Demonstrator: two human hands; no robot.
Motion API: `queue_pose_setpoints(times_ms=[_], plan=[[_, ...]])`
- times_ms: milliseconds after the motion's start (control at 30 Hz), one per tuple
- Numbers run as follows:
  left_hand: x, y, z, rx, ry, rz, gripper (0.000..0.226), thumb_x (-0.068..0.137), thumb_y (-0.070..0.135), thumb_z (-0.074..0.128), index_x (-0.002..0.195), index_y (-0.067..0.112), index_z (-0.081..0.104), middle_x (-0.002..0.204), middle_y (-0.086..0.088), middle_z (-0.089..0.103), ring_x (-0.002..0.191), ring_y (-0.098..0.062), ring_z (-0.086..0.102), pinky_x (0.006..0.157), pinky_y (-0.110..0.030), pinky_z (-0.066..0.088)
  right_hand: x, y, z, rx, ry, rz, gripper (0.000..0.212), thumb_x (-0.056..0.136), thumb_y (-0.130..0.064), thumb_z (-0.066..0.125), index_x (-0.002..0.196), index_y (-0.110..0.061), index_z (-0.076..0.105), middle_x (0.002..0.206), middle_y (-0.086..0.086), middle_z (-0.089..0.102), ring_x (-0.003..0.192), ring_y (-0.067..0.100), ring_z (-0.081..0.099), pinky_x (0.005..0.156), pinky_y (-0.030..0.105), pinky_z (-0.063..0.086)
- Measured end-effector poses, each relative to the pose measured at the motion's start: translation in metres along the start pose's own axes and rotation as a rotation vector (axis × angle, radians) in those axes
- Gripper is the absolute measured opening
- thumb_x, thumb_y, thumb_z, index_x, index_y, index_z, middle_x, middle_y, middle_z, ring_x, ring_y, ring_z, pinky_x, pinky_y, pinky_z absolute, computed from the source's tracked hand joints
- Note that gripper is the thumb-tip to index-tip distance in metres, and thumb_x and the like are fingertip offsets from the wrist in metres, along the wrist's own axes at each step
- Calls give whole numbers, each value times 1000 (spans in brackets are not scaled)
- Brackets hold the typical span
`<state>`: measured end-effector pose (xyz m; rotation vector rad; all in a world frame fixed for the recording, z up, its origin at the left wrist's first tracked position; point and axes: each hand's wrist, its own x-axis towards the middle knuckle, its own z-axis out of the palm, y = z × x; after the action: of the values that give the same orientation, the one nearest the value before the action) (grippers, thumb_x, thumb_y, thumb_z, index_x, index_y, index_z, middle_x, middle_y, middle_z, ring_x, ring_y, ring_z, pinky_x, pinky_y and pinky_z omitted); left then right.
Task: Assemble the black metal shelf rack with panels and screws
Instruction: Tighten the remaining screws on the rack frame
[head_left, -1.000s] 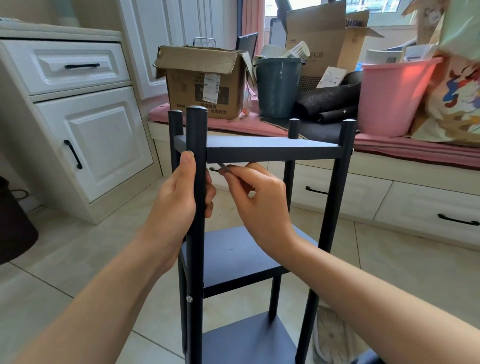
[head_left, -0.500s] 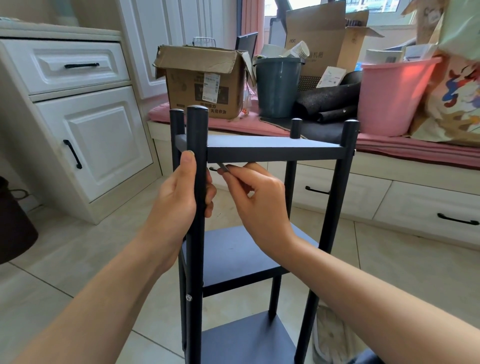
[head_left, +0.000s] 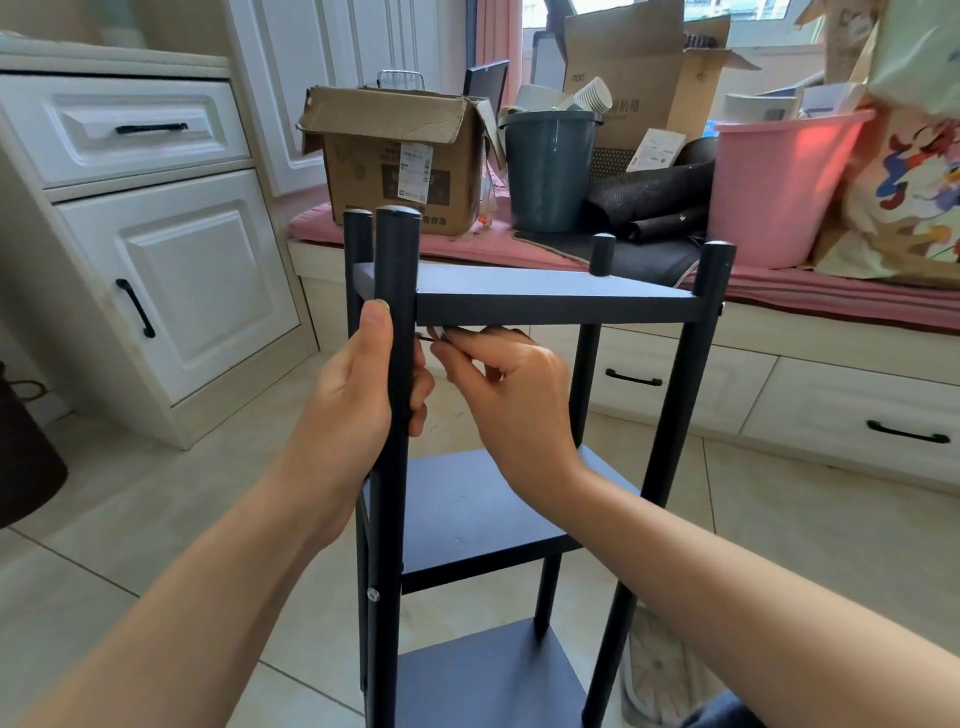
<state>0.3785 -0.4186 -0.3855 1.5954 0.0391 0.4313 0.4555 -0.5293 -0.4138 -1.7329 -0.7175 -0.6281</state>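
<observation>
Left hand (head_left: 358, 384) still gripping rack post (head_left: 397, 467), right hand (head_left: 511, 379) unmoved, pinching small tool (head_left: 434, 335)

A home room: white cabinets (head_left: 171, 291), tiled floor (head_left: 130, 519), cushioned window seat (head_left: 831, 291) piled with cardboard boxes (head_left: 400, 156) and buckets (head_left: 550, 166).

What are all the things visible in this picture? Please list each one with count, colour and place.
shelf rack: 1, black, centre, on tiled floor
cardboard box: 1, brown, on bench behind rack
bucket: 1, grey-green, bench
tub: 1, pink, bench right
cabinet: 1, white, left
small tool: 1, dark, under top panel
left hand: grips front post
right hand: pinches small tool
</observation>
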Motion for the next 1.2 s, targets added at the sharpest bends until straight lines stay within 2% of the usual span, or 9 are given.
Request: queue_pose_setpoints(times_ms=[167, 267, 400, 467, 600, 733, 900, 1033, 1200], plan=[[-1, 1, 1, 1, -14, -5, 54, 78, 81, 34, 71, 33, 57, 65, 3, 50, 54, -10, 47, 49, -14, 41, 1, 2, 2, 6, 24, -26, 11, 89, -13, 70, 96, -13, 79, 78, -15, 65, 67, -4, 51, 68, 12, 41], [-1, 1, 1, -3, -23, -2, 54, 79, 80, 34, 72, 31, 58, 65, 3, 50, 54, -11, 47, 49, -13, 41, 1, 4, 5, 14, 46, -48, 10, 89, -12, 71, 94, -11, 79, 77, -12, 67, 66, 1, 50, 66, 19, 44], [-1, 1, 1, 0, -36, 6, 54, 80, 79, 33, 73, 31, 58, 65, 3, 50, 55, -9, 48, 50, -14, 42, 3, 8, 11, 32, 61, -61, 9, 89, -10, 71, 88, -10, 79, 72, -20, 56, 65, -3, 46, 67, 11, 35], [0, 0, 1, 2, -42, 15, 55, 81, 78, 32, 73, 30, 57, 65, 2, 50, 55, -9, 48, 51, -15, 43, 4, 8, 14, 39, 67, -70, 9, 89, -10, 71, 88, -10, 79, 75, -19, 60, 71, -4, 47, 72, 10, 35], [1, -1, 0, 10, -42, 33, 55, 82, 78, 32, 74, 29, 57, 65, 2, 50, 55, -10, 47, 51, -14, 42, 4, 8, 19, 75, 71, -77, 10, 90, -11, 69, 90, -9, 79, 83, -4, 73, 84, 0, 50, 76, 10, 36], [3, -2, -1, 8, -43, 32, 57, 81, 79, 33, 75, 27, 57, 65, 3, 50, 55, -10, 48, 51, -13, 42, 5, 9, 25, 105, 56, -42, 11, 90, -10, 68, 86, -9, 78, 77, -11, 65, 81, 4, 51, 75, 9, 35], [6, -2, -3, 10, -32, 16, 58, 79, 78, 32, 74, 25, 55, 65, 1, 49, 55, -11, 47, 51, -13, 42, 5, 8, 29, 107, 15, -15, 12, 93, -9, 65, 91, -10, 76, 83, -15, 61, 84, 5, 52, 77, 19, 40], [10, -3, -5, -4, -10, -8, 60, 78, 78, 33, 78, 22, 55, 65, 1, 49, 54, -11, 46, 49, -13, 41, 3, 9, 26, 183, -63, 66, 15, 97, -10, 59, 94, -8, 74, 77, -3, 69, 72, 12, 60, 64, 22, 46], [16, -4, -7, -32, 10, -15, 55, 80, 78, 35, 72, 28, 58, 65, 1, 49, 54, -12, 45, 49, -13, 41, -1, 7, 14, 155, -102, 73, 19, 98, -12, 59, 89, -7, 75, 69, 3, 64, 68, 16, 58, 62, 30, 46]])
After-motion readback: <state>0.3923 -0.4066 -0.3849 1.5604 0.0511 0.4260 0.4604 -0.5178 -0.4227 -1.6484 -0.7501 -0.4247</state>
